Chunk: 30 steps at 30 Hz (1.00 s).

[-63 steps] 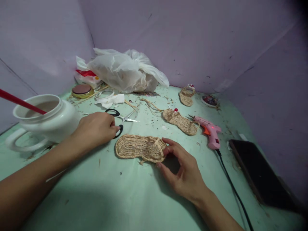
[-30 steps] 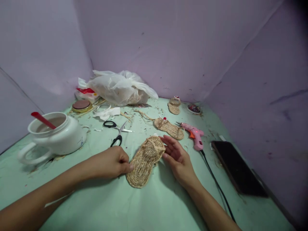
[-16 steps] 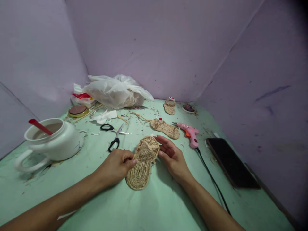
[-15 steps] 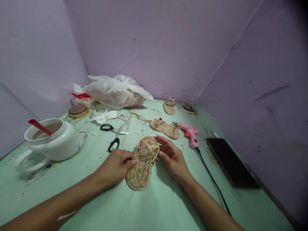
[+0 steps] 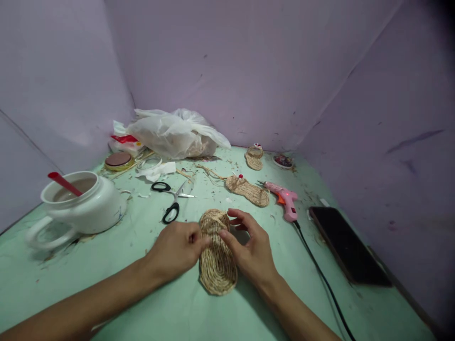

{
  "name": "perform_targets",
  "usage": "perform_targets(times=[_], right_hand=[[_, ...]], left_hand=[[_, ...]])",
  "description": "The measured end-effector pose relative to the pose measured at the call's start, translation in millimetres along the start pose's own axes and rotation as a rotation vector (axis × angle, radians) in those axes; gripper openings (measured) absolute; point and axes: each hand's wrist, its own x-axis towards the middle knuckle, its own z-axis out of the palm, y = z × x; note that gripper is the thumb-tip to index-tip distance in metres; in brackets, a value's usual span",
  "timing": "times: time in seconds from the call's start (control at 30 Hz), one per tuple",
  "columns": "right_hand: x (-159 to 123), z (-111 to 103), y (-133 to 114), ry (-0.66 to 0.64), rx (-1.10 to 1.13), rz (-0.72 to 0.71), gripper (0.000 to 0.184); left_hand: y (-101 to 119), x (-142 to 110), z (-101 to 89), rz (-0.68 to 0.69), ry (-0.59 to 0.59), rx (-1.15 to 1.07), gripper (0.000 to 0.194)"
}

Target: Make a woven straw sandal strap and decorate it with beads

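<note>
A small straw slipper [image 5: 217, 270], made of coiled, braided cord with a strap band across its upper part, is held tilted up over the table between my two hands. My left hand [image 5: 179, 246] pinches its left edge, thumb on the front face and the other fingers curled. On the opposite side my right hand [image 5: 250, 246] has its thumb laid on the slipper's face, with bent fingers by the upper right edge. The fingertips behind the slipper are hidden.
Beyond the hands lie black-handled scissors [image 5: 173, 201], a second straw slipper [image 5: 249, 190] with a red bead, and a pink glue gun [image 5: 285, 199] with a black cord. A white mug [image 5: 88, 203] stands left, a phone [image 5: 348, 246] right. At the back are a plastic bag [image 5: 177, 135] and a tiny slipper [image 5: 254, 158].
The slipper has turned more upright and come slightly nearer. My right thumb has moved from its upper right edge onto its face. My left hand keeps its pinch on the left edge.
</note>
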Motion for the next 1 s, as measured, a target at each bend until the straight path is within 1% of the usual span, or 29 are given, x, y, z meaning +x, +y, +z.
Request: perform_targets(times=[0.07,0.1,0.17,0.23,0.33,0.53,0.77,0.9,1.0], right_hand=[[0.4,4.2,-0.1,0.013,-0.067,-0.061,0.036],[0.8,6.0,0.4,0.020,-0.093,-0.082,0.035],[1.8,9.0,1.4,0.028,-0.126,-0.108,0.033],[2.6,10.7,1.8,0.025,-0.130,-0.133,0.029],[3.3,11.6,1.1,0.020,-0.108,-0.173,0.024],[3.2,13.2,-1.6,0.032,-0.143,-0.196,0.014],[1.3,14.5,-1.1,0.020,-0.092,-0.185,0.021],[-0.7,14.0,0.4,0.035,-0.062,-0.152,0.023],[-1.0,13.9,0.1,0.034,-0.040,-0.136,0.025]], left_hand=[[-3.6,4.8,-0.8,0.014,0.124,-0.148,0.018],[-6.0,7.8,-0.2,0.037,0.157,-0.222,0.019],[-11.4,14.1,3.4,0.084,0.150,-0.361,0.024],[-16.5,19.7,9.0,0.100,0.117,-0.476,0.023],[-21.0,25.2,15.7,0.105,0.115,-0.584,0.019],[-18.8,28.3,13.9,0.092,0.109,-0.681,0.015],[-17.1,26.2,13.1,0.100,0.100,-0.722,0.016],[-18.4,26.0,13.2,0.129,0.081,-0.723,0.022],[-17.1,27.5,14.2,0.146,0.088,-0.721,0.023]])
